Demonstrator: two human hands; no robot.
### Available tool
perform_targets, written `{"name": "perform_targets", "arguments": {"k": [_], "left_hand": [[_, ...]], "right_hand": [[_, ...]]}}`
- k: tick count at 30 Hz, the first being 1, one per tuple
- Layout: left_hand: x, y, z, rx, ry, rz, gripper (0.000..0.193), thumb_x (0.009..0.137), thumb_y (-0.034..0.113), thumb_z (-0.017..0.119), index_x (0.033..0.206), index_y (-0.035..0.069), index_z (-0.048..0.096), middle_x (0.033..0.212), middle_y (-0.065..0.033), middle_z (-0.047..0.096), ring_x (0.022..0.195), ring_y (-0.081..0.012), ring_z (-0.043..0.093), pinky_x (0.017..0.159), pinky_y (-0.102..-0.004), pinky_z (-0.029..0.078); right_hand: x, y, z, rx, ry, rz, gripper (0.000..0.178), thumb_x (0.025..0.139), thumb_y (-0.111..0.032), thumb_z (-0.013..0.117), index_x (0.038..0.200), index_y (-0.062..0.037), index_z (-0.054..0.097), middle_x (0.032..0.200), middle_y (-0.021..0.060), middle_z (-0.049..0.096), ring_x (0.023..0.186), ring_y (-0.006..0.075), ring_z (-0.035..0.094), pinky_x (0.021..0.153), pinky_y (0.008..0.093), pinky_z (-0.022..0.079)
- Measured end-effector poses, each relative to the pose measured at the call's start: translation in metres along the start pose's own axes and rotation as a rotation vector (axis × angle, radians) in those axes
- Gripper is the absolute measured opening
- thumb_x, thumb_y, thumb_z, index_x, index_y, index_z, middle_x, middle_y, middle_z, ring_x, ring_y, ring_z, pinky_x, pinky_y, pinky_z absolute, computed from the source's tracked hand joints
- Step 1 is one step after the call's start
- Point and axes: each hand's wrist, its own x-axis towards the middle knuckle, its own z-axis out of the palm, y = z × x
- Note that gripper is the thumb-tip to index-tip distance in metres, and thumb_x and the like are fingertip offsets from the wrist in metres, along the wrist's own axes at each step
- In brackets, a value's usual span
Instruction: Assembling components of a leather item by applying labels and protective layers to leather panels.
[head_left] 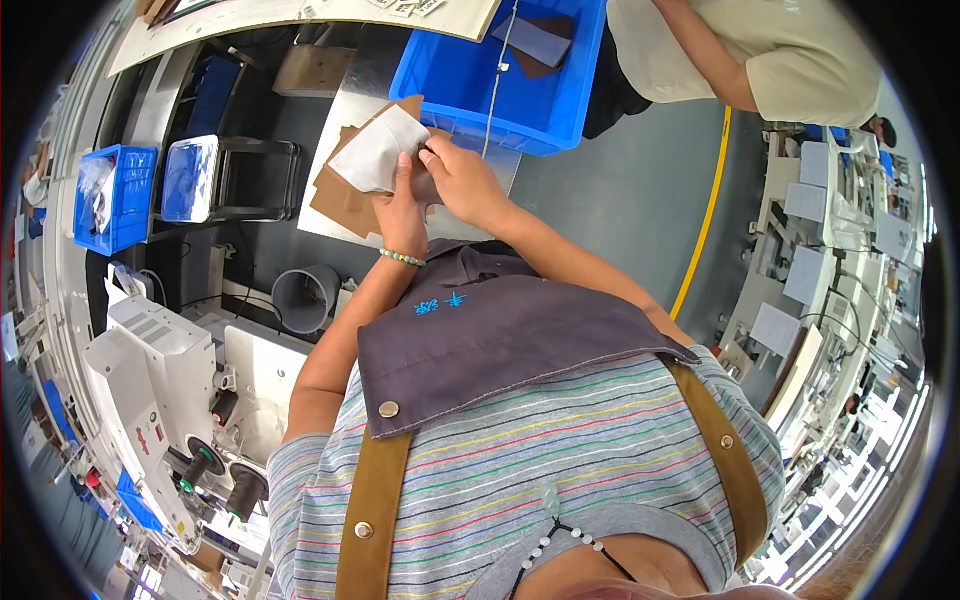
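Note:
A soft white sheet-like piece [378, 150], fabric or leather, is held up between my two hands. My left hand [400, 212], with a beaded bracelet at the wrist, grips its lower edge with the thumb on top. On its right side my right hand [464, 182] has curled fingers and a thumb pinching the edge; the fingertips are partly hidden. Flat brown pieces [343, 205] with cut edges lie under and beside the white piece, on a pale metal tabletop [350, 112]. Whether any brown piece is also in my grip, I cannot tell.
Beyond my hands stands a large blue bin [450, 75] with grey and brown flat pieces [540, 45] inside. A co-worker [800, 60] is at the far right. At left are a smaller blue crate [128, 200], a stool [258, 180], a grey bucket [305, 299] and a white machine [150, 345].

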Motion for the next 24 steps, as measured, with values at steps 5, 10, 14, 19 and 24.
{"name": "perform_targets", "arguments": {"k": [5,10,14,19,24], "left_hand": [[-0.004,0.003,0.004,-0.009,-0.029,-0.018,0.042,0.1,0.024,0.065,0.132,-0.001,0.054,0.127,-0.0091,0.061,0.113,-0.017,0.059,0.095,-0.0321,0.049],[0.001,-0.008,-0.004,-0.055,-0.05,0.032,0.044,0.099,0.021,0.066,0.133,-0.003,0.052,0.128,-0.0107,0.06,0.113,-0.018,0.059,0.096,-0.0331,0.049],[0.0,-0.006,-0.005,-0.05,-0.049,0.015,0.041,0.1,0.022,0.065,0.131,-0.002,0.053,0.127,-0.0106,0.06,0.112,-0.0175,0.06,0.095,-0.0324,0.049],[-0.006,0.006,0.001,-0.196,-0.097,-0.184,0.047,0.104,0.041,0.053,0.128,0.0,0.056,0.115,-0.0079,0.065,0.1,-0.0154,0.063,0.082,-0.0295,0.051],[0.004,-0.011,-0.01,-0.029,-0.028,-0.186,0.053,0.104,0.048,0.05,0.118,-0.002,0.062,0.106,-0.0055,0.066,0.094,-0.0125,0.062,0.075,-0.0274,0.05]], "right_hand": [[0.002,0.012,0.002,0.016,0.011,-0.027,0.026,0.103,-0.026,0.049,0.098,-0.0006,0.057,0.083,0.0226,0.065,0.079,0.0428,0.063,0.07,0.0484,0.046],[0.008,0.019,0.001,0.175,-0.076,0.042,0.025,0.101,-0.024,0.051,0.094,-0.0015,0.059,0.08,0.016,0.064,0.074,0.0307,0.062,0.068,0.0415,0.046],[0.008,0.025,0.003,0.29,-0.125,0.099,0.026,0.1,-0.024,0.053,0.092,-0.0012,0.062,0.081,0.016,0.066,0.075,0.0291,0.064,0.068,0.0392,0.047],[0.007,0.041,0.01,0.53,-0.067,0.206,0.028,0.101,-0.025,0.052,0.093,-0.0003,0.062,0.079,0.0155,0.065,0.074,0.027,0.063,0.067,0.0372,0.046],[-0.009,0.019,0.003,0.321,-0.059,0.049,0.026,0.104,-0.024,0.051,0.089,-0.003,0.056,0.069,0.0023,0.052,0.067,0.0133,0.053,0.062,0.0317,0.042]]}}
